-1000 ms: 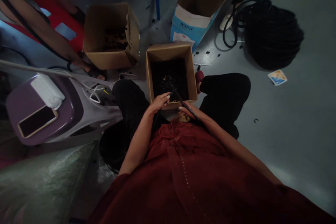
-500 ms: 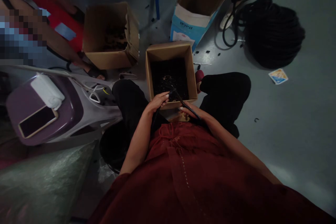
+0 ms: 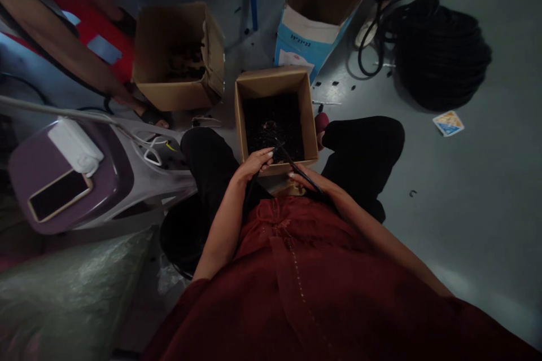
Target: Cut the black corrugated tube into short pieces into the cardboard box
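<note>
My left hand [image 3: 254,163] and my right hand [image 3: 304,180] sit just in front of the near wall of a cardboard box [image 3: 271,74]. Both hands grip a thin black tube [image 3: 298,169], which slants across the box's near corner. Small black pieces [image 3: 271,124] fill the bottom of the box, and a small pale bit lies among them. The box stands between my knees, in black trousers. My fingers hide part of the tube.
Another open cardboard box [image 3: 173,96] with dark pieces stands to the left, beside a co-worker's arm [image 3: 63,45]. A coil of black tubing [image 3: 440,53] lies at right. A purple stool [image 3: 110,175] holds a phone [image 3: 59,194] and white charger [image 3: 75,146].
</note>
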Demonstrator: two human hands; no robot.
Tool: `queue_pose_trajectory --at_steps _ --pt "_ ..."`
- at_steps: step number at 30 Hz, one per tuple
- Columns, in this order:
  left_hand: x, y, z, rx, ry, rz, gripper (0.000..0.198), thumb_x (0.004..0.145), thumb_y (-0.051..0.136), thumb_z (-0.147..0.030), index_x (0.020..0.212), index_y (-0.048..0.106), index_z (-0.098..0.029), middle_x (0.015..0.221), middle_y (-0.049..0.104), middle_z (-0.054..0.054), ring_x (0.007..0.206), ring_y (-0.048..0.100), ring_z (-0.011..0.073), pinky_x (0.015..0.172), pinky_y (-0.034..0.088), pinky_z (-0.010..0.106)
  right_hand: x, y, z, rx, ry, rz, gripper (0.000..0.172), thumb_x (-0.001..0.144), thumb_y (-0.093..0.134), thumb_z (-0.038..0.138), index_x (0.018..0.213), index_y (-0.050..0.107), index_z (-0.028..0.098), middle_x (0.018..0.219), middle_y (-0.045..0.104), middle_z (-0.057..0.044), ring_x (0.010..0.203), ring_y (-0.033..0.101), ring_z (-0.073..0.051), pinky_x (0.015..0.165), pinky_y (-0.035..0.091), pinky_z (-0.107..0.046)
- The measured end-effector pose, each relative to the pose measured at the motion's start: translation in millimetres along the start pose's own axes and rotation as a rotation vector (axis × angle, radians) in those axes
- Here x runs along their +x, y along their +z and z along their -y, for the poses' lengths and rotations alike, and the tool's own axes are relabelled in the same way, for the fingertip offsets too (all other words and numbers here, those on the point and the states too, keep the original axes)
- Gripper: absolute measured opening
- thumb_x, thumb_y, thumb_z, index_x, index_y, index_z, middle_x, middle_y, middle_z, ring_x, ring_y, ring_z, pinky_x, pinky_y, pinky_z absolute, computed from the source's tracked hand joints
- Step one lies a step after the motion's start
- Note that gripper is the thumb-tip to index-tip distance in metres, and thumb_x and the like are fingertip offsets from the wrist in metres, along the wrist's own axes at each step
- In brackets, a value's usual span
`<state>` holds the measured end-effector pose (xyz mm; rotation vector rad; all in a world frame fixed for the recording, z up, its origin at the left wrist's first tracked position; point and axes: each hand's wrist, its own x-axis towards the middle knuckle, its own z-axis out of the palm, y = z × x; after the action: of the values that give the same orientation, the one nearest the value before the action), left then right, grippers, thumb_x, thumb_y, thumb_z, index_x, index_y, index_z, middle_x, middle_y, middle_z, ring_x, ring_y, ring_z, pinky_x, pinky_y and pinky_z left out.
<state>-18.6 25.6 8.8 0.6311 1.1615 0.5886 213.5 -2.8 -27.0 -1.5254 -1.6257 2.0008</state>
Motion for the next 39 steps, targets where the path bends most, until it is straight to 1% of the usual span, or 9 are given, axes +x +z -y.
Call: queue_pose_trajectory --at_steps 6,10,14,17,22,24,29,34,39 --pt "0.1 0.3 0.0 0.003 -0.015 0.004 0.053 0.083 0.062 -0.031 0.132 0.053 -0.013 0.066 0.049 -0.004 0.044 0.038 0.0013 0.04 0.021 0.015 1.3 -1.0 -0.1 0.031 -0.001 -0.022 0.042 0.081 0.059 0.051 0.11 0.05 0.022 0.085 0.061 -0.001 0.063 0.06 -0.013 0.049 0.048 -0.024" --pt "2.0 -0.9 2.8 0.03 -0.017 0.025 0.054 0.084 0.06 -0.031 0.134 0.051 -0.013 0.067 0.05 -0.003 0.045 0.038 0.0014 0.04 0.022 0.016 0.6 0.0 1.7 0.053 -0.007 -0.017 0.038 0.081 0.057 0.05 0.106 0.05 0.022 0.084 0.059 -0.001 0.061 0.059 -0.011 0.05 0.047 -0.022" --pt "1.8 -0.8 3.5 0.067 -0.004 0.056 0.054 0.085 0.058 -0.031 0.135 0.05 -0.012 0.068 0.048 -0.003 0.044 0.037 0.0013 0.041 0.022 0.016 -0.3 1.0 3.4 0.034 -0.017 -0.018 0.04 0.08 0.057 0.053 0.106 0.049 0.023 0.084 0.059 0.0 0.062 0.057 -0.011 0.052 0.047 -0.023" --pt "0.7 0.1 2.5 0.094 0.0 0.072 0.054 0.084 0.059 -0.033 0.133 0.053 -0.012 0.066 0.047 -0.004 0.043 0.035 0.001 0.04 0.021 0.016 -0.5 1.4 6.2 -0.031 -0.045 -0.029 0.044 0.079 0.057 0.055 0.107 0.051 0.021 0.083 0.058 0.0 0.067 0.056 -0.013 0.058 0.048 -0.026" --pt "-1.0 0.6 -0.2 0.115 -0.006 0.078 0.055 0.082 0.061 -0.034 0.132 0.054 -0.011 0.064 0.046 -0.005 0.043 0.033 0.0012 0.04 0.02 0.017 -0.5 1.7 12.5 -0.138 -0.075 -0.12 0.051 0.075 0.063 0.055 0.111 0.053 0.02 0.089 0.061 -0.004 0.081 0.058 -0.019 0.071 0.048 -0.031" --pt "-1.6 0.4 -1.1 0.12 0.003 0.077 0.055 0.083 0.061 -0.034 0.132 0.054 -0.011 0.063 0.046 -0.005 0.043 0.033 0.0014 0.04 0.02 0.017 -1.3 1.6 13.8 -0.152 -0.075 -0.126 0.048 0.078 0.06 0.055 0.109 0.054 0.02 0.088 0.061 -0.004 0.081 0.058 -0.019 0.07 0.047 -0.03" --pt "-1.5 -0.2 0.0 0.112 0.013 0.096 0.057 0.084 0.059 -0.034 0.135 0.051 -0.011 0.065 0.047 -0.004 0.044 0.034 0.0014 0.041 0.021 0.017 -5.2 2.6 14.7 -0.223 -0.094 -0.133 0.037 0.086 0.046 0.052 0.103 0.055 0.021 0.081 0.06 -0.002 0.073 0.056 -0.017 0.064 0.043 -0.028" --pt "0.8 -1.1 3.4 0.081 -0.005 0.111 0.056 0.083 0.06 -0.034 0.134 0.052 -0.013 0.066 0.046 -0.004 0.044 0.034 0.0015 0.041 0.021 0.016 -6.7 4.6 16.0 -0.318 -0.093 -0.187 0.028 0.086 0.046 0.046 0.096 0.054 0.021 0.081 0.061 -0.003 0.074 0.055 -0.019 0.068 0.041 -0.03" --pt "2.3 -1.0 4.8 0.079 -0.02 0.092 0.055 0.084 0.058 -0.032 0.134 0.051 -0.012 0.066 0.046 -0.004 0.044 0.035 0.0015 0.04 0.021 0.016 -4.9 5.1 14.4 -0.365 -0.102 -0.197 0.024 0.085 0.046 0.042 0.094 0.053 0.021 0.081 0.061 -0.004 0.074 0.055 -0.019 0.069 0.04 -0.03"
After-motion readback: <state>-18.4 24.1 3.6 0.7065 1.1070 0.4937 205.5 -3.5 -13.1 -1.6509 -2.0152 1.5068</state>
